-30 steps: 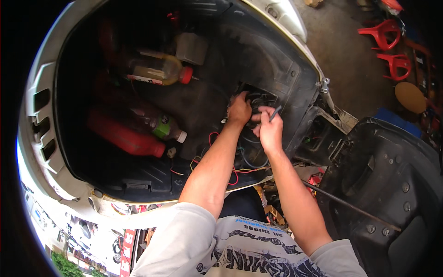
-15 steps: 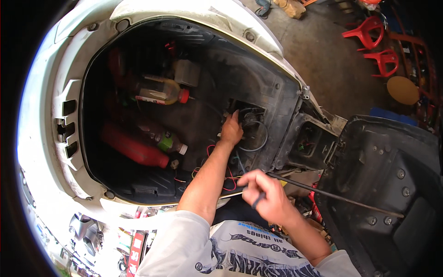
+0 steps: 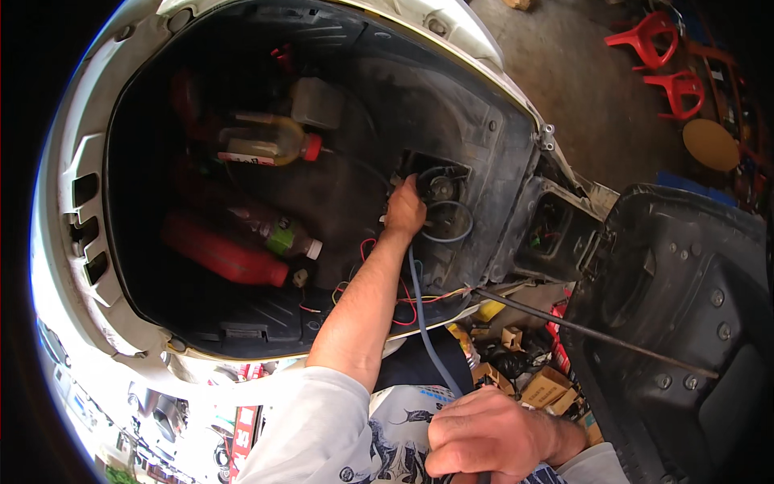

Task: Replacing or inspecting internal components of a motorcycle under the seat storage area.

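Observation:
My left hand reaches into the square opening in the floor of the scooter's dark storage well, its fingers closed on something I cannot make out beside a round dark fitting. A blue-grey hose loops there and runs down toward me to my right hand, which is closed on it near my shirt, with a dark end showing below the fist. Red and yellow wires lie by my left forearm. A red-capped bottle, a green-labelled bottle and a red container lie in the well.
The raised black seat, with a thin rod, is at my right. Cardboard boxes and clutter lie below the scooter's white body. Red plastic chairs stand on the floor at upper right.
My right hand has left the opening and come down toward my body, drawing the hose out into a long run. My left hand stays in the opening.

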A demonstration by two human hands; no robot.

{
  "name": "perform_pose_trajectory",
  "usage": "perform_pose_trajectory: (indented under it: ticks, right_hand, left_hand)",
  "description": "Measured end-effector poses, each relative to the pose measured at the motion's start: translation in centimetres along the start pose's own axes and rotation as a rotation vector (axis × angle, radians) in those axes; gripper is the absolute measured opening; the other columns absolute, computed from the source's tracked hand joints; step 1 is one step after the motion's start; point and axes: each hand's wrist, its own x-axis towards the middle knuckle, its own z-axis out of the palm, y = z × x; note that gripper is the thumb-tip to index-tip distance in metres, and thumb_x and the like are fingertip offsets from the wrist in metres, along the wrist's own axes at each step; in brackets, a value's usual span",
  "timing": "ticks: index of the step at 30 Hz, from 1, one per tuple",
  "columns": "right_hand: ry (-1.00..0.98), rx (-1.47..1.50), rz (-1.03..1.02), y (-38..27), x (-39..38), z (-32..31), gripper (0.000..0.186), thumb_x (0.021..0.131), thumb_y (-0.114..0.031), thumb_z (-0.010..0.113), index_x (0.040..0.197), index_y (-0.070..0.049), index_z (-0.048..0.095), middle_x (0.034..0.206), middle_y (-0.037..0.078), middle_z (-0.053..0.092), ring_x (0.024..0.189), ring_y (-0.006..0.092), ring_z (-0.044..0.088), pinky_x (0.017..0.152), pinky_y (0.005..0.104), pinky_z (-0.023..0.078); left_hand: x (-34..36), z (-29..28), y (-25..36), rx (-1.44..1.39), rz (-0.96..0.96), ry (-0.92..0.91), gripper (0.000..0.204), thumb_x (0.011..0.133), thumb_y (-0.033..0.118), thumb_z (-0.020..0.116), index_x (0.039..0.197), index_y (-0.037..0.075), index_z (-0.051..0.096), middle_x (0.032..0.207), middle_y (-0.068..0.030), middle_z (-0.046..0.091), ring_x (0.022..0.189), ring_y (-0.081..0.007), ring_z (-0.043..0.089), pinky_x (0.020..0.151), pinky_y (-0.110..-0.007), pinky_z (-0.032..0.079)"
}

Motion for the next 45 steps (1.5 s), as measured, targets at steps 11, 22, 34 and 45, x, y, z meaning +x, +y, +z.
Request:
perform_pose_trajectory:
  ticks: [11, 22, 34, 45]
  right_hand:
    - [0.122, 0.104, -0.151, 0.4, 0.3, 1.5, 0.014, 0.075, -0.014, 0.066, 0.076, -0.005, 0.055, 0.066, 0.006, 0.05, 0.051, 0.0234, 0.051, 0.044, 0.0343, 0.039]
    - [0.131, 0.14, -0.275, 0.2, -0.2, 1.4, 0.022, 0.084, -0.022, 0.062, 0.071, -0.007, 0.052, 0.065, 0.005, 0.045, 0.049, 0.0208, 0.047, 0.043, 0.0338, 0.037]
    - [0.238, 0.247, -0.412, 0.6, 0.0, 2.6, 0.026, 0.09, -0.022, 0.056, 0.068, -0.009, 0.051, 0.063, 0.004, 0.045, 0.051, 0.0214, 0.047, 0.044, 0.0335, 0.035]
    - [0.271, 0.275, -0.447, 0.8, 0.0, 2.8, 0.025, 0.089, -0.019, 0.057, 0.067, -0.008, 0.052, 0.063, 0.003, 0.046, 0.051, 0.0206, 0.049, 0.044, 0.0324, 0.036]
  left_hand:
    - [0.2, -0.3, 0.2, -0.048, -0.043, -0.047, 0.042, 0.079, -0.001, 0.045, 0.121, 0.003, 0.053, 0.115, -0.0249, 0.059, 0.111, -0.0403, 0.054, 0.094, -0.044, 0.044]
    - [-0.3, -0.1, 0.9, -0.029, -0.005, -0.025, 0.034, 0.086, 0.006, 0.044, 0.117, 0.004, 0.056, 0.107, -0.0241, 0.062, 0.104, -0.0401, 0.057, 0.089, -0.046, 0.046]
    - [0.0, -0.3, 0.4, 0.036, 0.022, -0.025, 0.034, 0.086, 0.005, 0.047, 0.12, 0.001, 0.053, 0.109, -0.0248, 0.062, 0.106, -0.0395, 0.057, 0.09, -0.044, 0.045]
    - [-0.1, -0.3, 0.5, 0.041, -0.002, -0.034, 0.035, 0.087, 0.006, 0.047, 0.121, 0.002, 0.052, 0.11, -0.0239, 0.062, 0.107, -0.0384, 0.057, 0.091, -0.043, 0.045]
